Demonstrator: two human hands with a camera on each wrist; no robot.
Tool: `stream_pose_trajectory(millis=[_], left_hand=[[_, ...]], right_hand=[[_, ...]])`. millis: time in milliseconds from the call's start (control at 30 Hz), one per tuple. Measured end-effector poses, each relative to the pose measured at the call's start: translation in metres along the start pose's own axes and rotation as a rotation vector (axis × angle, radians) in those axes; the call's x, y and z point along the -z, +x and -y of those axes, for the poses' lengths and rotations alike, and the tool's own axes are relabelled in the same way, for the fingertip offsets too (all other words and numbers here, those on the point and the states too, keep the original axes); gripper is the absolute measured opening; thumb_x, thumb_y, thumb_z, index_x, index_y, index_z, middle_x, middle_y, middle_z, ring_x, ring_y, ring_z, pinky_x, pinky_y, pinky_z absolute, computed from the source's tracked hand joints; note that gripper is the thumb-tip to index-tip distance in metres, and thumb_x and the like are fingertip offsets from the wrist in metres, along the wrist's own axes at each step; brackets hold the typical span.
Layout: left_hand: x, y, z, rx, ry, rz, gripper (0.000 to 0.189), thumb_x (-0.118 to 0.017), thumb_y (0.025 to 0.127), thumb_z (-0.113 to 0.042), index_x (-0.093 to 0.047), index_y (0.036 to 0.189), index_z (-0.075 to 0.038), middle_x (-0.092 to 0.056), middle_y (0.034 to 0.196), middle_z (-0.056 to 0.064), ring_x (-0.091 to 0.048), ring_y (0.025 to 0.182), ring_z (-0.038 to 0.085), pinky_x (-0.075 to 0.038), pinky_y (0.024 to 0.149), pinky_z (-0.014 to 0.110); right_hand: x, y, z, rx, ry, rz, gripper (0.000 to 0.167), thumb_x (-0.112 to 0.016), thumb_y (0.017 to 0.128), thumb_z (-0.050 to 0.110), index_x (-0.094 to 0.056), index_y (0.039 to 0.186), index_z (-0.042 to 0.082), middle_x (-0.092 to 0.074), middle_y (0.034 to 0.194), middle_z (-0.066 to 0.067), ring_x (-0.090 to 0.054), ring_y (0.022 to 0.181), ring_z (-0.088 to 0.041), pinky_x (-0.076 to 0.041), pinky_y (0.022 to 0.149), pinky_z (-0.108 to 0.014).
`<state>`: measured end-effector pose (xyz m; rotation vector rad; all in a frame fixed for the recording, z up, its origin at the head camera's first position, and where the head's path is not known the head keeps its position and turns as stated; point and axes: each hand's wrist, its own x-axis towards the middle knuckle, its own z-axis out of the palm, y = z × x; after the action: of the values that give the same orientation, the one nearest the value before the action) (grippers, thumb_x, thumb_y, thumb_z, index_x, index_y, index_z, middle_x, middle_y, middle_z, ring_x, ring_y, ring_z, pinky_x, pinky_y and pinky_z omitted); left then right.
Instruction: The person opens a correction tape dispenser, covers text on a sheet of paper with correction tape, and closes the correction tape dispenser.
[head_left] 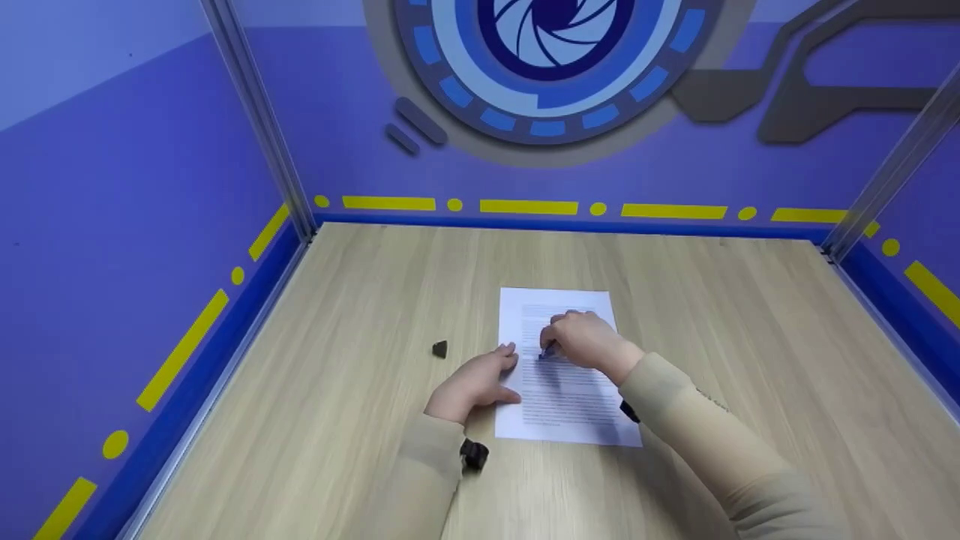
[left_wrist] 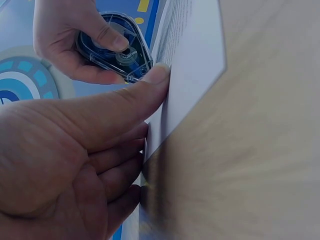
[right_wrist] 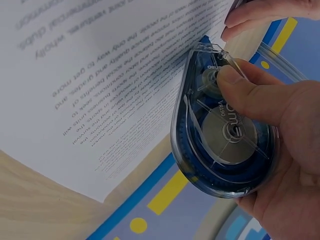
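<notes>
A white sheet of printed paper [head_left: 577,412] lies on the table. My right hand [head_left: 589,341] grips a clear and dark blue correction tape dispenser [right_wrist: 200,150], thumb on its side. The dispenser's tip meets the lines of print near the left part of the text. My left hand [head_left: 476,382] rests at the sheet's left margin, thumb and fingers spread and the fingertips on the paper. In the left wrist view, the thumb [left_wrist: 120,110] lies along the sheet's edge, with the dispenser just beyond it.
To the left of the sheet, a small dark piece [head_left: 440,349] sits on the wooden table [head_left: 360,300]. Blue panels [head_left: 150,210] with yellow dashes enclose the table at the back and both sides. A black strap [head_left: 473,455] shows at the left wrist.
</notes>
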<state>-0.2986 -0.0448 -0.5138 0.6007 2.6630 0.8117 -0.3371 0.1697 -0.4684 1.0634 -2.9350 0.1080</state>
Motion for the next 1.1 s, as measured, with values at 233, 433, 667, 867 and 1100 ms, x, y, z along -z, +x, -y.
stream_pose_trajectory(millis=[233,433,667,867,1100], left_hand=[[-0.0003,0.0010,0.0009,-0.004,0.008,0.002,0.074,-0.083,0.086,-0.019,-0.050,0.150,-0.001,-0.035,0.167,0.010,-0.034,0.155,0.029,-0.030,0.129,0.041],[-0.0006,0.0005,0.0006,0.001,0.004,0.005,0.074,-0.082,0.087,-0.019,-0.049,0.150,-0.001,-0.035,0.167,0.010,-0.033,0.156,0.028,-0.029,0.129,0.040],[-0.0012,0.0014,0.0008,0.006,0.009,0.010,0.074,-0.082,0.087,-0.020,-0.049,0.150,-0.001,-0.034,0.168,0.010,-0.033,0.156,0.028,-0.029,0.129,0.040],[-0.0007,0.0014,0.0008,-0.001,0.005,0.009,0.074,-0.082,0.087,-0.019,-0.049,0.150,0.000,-0.035,0.167,0.011,-0.033,0.156,0.028,-0.028,0.130,0.040],[-0.0007,0.0014,0.0023,-0.010,-0.009,0.004,0.074,-0.082,0.087,-0.018,-0.049,0.150,0.001,-0.035,0.167,0.011,-0.033,0.156,0.028,-0.029,0.129,0.040]], right_hand=[[-0.0006,-0.0009,-0.0021,0.014,0.006,-0.010,0.017,-0.073,0.090,-0.001,-0.081,0.097,0.012,-0.078,0.097,-0.006,-0.075,0.091,-0.028,-0.062,0.083,-0.049],[-0.0008,-0.0021,-0.0034,0.016,0.008,-0.015,0.018,-0.072,0.089,-0.002,-0.081,0.097,0.011,-0.078,0.096,-0.005,-0.075,0.090,-0.026,-0.063,0.082,-0.048],[0.0002,-0.0043,-0.0062,0.015,-0.004,0.000,0.017,-0.071,0.090,-0.001,-0.081,0.097,0.012,-0.076,0.093,-0.004,-0.073,0.088,-0.025,-0.062,0.080,-0.048],[0.0001,-0.0055,-0.0087,-0.006,0.018,0.019,0.017,-0.070,0.092,0.000,-0.081,0.099,0.012,-0.078,0.098,-0.005,-0.074,0.092,-0.025,-0.062,0.087,-0.048],[0.0014,-0.0090,-0.0095,0.015,-0.014,-0.013,0.019,-0.072,0.089,-0.001,-0.081,0.097,0.013,-0.076,0.092,-0.003,-0.074,0.087,-0.023,-0.062,0.079,-0.045]])
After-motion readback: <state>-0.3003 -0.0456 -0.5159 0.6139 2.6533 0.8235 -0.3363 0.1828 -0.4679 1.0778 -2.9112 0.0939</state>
